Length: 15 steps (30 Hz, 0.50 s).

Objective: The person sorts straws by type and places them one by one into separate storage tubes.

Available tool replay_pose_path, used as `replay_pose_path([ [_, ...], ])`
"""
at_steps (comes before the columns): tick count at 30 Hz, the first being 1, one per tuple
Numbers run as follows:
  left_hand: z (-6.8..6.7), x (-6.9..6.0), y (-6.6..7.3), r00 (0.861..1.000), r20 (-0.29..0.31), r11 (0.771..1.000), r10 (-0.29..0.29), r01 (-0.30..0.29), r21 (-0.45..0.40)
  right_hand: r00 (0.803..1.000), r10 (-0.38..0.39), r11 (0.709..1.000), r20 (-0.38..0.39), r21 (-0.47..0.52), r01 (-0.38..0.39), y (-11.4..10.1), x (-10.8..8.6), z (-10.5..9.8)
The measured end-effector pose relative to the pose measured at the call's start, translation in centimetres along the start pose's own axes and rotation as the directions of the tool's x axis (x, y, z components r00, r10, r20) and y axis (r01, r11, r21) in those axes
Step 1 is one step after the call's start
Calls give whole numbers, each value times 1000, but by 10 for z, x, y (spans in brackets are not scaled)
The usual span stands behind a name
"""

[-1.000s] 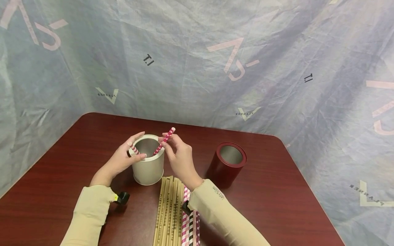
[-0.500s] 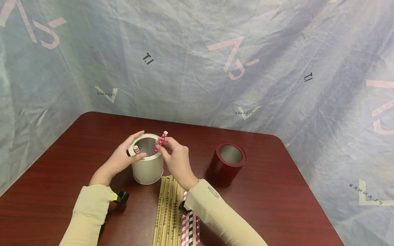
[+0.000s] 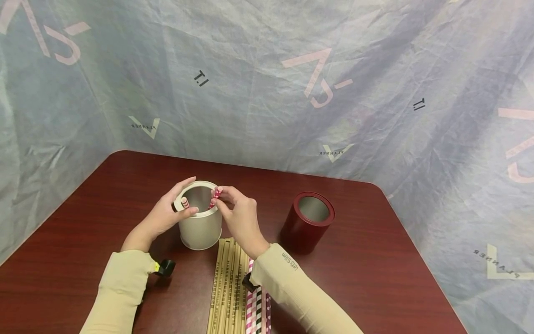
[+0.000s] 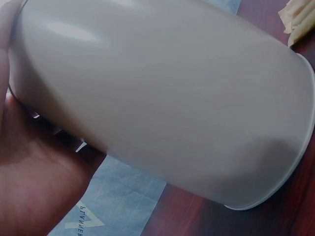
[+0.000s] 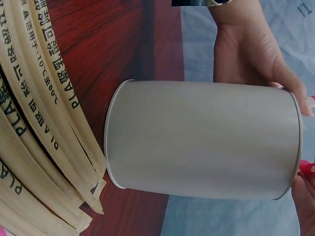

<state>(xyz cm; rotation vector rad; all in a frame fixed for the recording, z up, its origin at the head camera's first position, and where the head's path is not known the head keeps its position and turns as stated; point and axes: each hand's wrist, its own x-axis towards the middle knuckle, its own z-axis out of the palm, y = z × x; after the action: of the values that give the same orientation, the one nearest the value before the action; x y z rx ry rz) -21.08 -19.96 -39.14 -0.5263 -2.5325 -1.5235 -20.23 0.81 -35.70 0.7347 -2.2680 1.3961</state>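
A white can stands upright, its side filling much of both wrist views, as the can and the can. The left hand grips its rim and left side, thumb over the near edge. Beside that thumb a striped pink straw leans inside the can. At the right of the rim, the right hand pinches a dark pink patterned straw, whose lower part is inside the can. In the right wrist view, the straw's end shows above the fingers.
A red can stands upright to the right of the white can. Several paper-wrapped straws lie side by side in front of the white can, with several striped straws against them, partly under the right forearm. A printed grey cloth hangs behind the table.
The right hand has moved slightly left, and its straw has gone lower into the white can and stands steeper. The striped straw by the left thumb has shifted slightly right. The left hand keeps its grip.
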Motion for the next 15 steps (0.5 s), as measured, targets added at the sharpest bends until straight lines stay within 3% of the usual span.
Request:
replay_pose_path([
  [7, 1, -1, -1, 1000, -2, 1000, -2, 2, -13, 998, 66, 998, 16, 23, -66, -2, -5, -9],
  [15, 0, 0, -1, 1000, -4, 1000, 3, -3, -31, 993, 106, 994, -41, 29, -105, 3, -16, -31],
])
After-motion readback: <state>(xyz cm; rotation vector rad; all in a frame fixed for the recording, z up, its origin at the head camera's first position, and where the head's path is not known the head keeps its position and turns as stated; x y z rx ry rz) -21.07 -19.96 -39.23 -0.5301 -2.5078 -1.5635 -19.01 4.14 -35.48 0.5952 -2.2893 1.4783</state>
